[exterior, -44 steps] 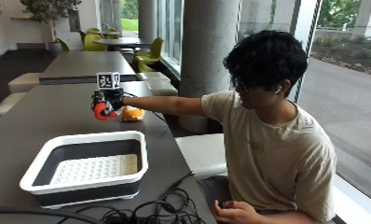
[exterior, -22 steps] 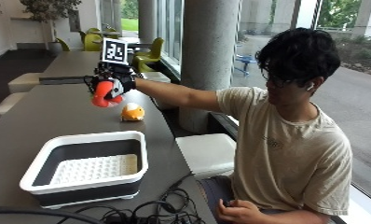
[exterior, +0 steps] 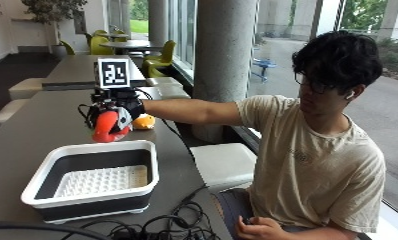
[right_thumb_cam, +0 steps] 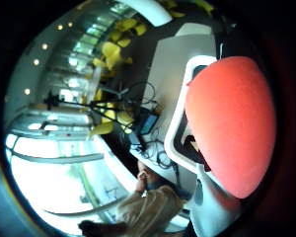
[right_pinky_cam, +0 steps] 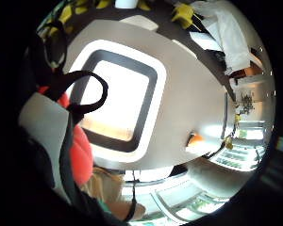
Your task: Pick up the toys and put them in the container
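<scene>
One red toy (exterior: 106, 126) sits gripped in the gloved right hand (exterior: 114, 116), fingers curled round it, left of frame centre above the white-rimmed container (exterior: 90, 179); an orange toy (exterior: 144, 121) lies just behind.

A long grey table (exterior: 26, 125) runs back toward a second table (exterior: 72, 70) of the same kind, with pale benches (exterior: 225, 162) along the window side and another bench (exterior: 6, 110) on the far side. A tangle of black cables (exterior: 166, 227) lies on the near end of the table, and a thick concrete pillar (exterior: 222, 60) stands just beyond the benches. Further back, yellow-green chairs (exterior: 160, 52) ring a round table (exterior: 122, 45), a potted tree (exterior: 52, 12) stands near the wall, and tall windows (exterior: 186, 30) show a paved yard outside.
</scene>
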### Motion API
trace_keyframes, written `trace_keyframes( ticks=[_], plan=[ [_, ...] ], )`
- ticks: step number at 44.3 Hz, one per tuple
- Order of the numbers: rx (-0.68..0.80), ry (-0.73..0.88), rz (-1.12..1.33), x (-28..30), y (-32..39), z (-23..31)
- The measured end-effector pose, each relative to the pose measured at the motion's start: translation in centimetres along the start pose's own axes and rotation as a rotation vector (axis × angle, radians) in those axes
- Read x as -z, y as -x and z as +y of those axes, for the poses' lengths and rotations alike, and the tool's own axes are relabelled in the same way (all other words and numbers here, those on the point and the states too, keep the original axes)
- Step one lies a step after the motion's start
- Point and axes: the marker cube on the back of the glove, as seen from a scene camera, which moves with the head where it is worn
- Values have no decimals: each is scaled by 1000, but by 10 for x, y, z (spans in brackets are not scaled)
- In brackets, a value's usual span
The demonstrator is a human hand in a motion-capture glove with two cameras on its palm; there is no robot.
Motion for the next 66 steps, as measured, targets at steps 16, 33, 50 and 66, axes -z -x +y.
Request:
trace_keyframes(
  ticks=[16, 33, 50, 66],
  plan=[
    [-5, 83, 33, -23, 2, -5],
    [-117, 195, 33, -32, -4, 10],
    [-11, 142, 104, -31, -26, 10],
    [-1, 112, 123, -32, -32, 10]
  ],
)
